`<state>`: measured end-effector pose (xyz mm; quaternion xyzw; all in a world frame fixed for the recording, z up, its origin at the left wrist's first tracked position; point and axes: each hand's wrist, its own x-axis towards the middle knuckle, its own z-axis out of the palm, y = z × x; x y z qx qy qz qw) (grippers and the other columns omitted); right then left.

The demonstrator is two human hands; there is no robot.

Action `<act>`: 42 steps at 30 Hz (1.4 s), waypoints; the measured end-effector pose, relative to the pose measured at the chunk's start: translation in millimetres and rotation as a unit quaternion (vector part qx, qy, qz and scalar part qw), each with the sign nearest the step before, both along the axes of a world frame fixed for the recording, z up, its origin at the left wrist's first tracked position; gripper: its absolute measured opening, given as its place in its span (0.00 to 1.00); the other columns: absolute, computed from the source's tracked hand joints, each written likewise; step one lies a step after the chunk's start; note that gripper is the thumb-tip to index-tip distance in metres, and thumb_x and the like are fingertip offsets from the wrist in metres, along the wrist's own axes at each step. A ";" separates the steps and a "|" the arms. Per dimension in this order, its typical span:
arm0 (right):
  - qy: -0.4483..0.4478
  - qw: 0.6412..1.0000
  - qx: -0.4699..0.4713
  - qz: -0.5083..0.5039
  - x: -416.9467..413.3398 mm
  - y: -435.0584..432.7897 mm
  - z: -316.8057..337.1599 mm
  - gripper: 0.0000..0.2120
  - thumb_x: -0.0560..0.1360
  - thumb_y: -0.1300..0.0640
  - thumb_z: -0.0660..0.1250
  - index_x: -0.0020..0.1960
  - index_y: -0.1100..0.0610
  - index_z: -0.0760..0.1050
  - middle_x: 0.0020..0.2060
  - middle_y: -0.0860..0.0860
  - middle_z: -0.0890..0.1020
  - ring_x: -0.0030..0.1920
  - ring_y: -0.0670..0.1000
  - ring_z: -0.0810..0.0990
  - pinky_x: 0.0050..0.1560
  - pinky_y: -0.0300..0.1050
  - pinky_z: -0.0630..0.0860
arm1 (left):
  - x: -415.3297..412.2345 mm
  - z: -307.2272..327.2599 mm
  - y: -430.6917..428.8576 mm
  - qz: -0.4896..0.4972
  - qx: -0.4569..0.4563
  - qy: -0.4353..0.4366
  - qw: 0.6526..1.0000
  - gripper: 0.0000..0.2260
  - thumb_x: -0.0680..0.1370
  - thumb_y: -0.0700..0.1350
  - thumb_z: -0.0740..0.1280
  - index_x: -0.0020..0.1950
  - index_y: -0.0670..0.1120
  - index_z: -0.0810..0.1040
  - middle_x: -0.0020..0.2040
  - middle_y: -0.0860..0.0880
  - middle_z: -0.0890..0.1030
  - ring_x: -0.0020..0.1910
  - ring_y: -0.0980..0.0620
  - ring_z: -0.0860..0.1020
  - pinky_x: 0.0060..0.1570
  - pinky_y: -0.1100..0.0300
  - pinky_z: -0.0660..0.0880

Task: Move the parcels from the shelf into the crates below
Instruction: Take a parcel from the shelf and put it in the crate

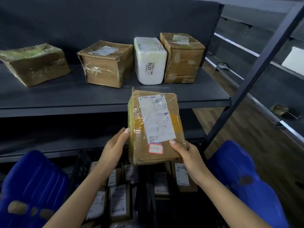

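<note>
A taped brown cardboard parcel (154, 127) with a white shipping label and a red-edged sticker is held in the air in front of the shelf edge. My left hand (113, 148) grips its left side and my right hand (189, 157) grips its lower right corner. On the dark shelf (65, 96) stand a brown box at far left (36, 65), a second brown box (105, 63), a white wrapped parcel (150, 60) marked 3270, and a tall brown box (182, 58). Below my hands, a dark crate (82, 167) holds several labelled parcels (118, 201).
Blue plastic crates sit at lower left (31, 190) and lower right (243, 178). A dark metal shelf post (256, 68) slants across the right. Another rack (263, 89) and a wooden floor (246, 129) lie beyond it.
</note>
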<state>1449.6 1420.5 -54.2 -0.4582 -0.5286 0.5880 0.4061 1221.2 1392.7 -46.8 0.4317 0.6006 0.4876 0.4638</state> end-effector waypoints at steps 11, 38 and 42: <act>-0.050 0.995 -0.074 -0.035 78.1 -21.3 -76.7 0.16 0.67 0.39 0.72 0.53 0.42 0.81 0.50 0.47 0.86 0.52 0.46 0.84 0.49 0.35 0.77 | 48.3 -73.1 6.9 -0.124 0.003 0.389 0.913 0.34 0.78 0.59 0.60 0.77 0.42 0.56 0.77 0.46 0.59 0.77 0.52 0.54 0.71 0.65 0.42; -0.102 0.942 -0.319 0.017 147.1 -107.9 -274.1 0.20 0.71 0.51 0.72 0.61 0.47 0.73 0.52 0.41 0.84 0.55 0.41 0.81 0.48 0.30 0.75 | 142.1 -201.0 10.6 -0.260 -0.008 0.529 0.808 0.34 0.79 0.59 0.57 0.77 0.39 0.54 0.78 0.43 0.57 0.77 0.46 0.51 0.74 0.58 0.42; -0.135 0.927 -0.345 0.050 147.8 -112.2 -292.7 0.18 0.75 0.52 0.70 0.61 0.38 0.69 0.54 0.35 0.80 0.55 0.34 0.77 0.51 0.29 0.73 | 152.0 -220.4 1.2 -0.302 -0.035 0.537 0.787 0.34 0.80 0.60 0.53 0.78 0.40 0.49 0.79 0.43 0.51 0.78 0.47 0.47 0.73 0.58 0.38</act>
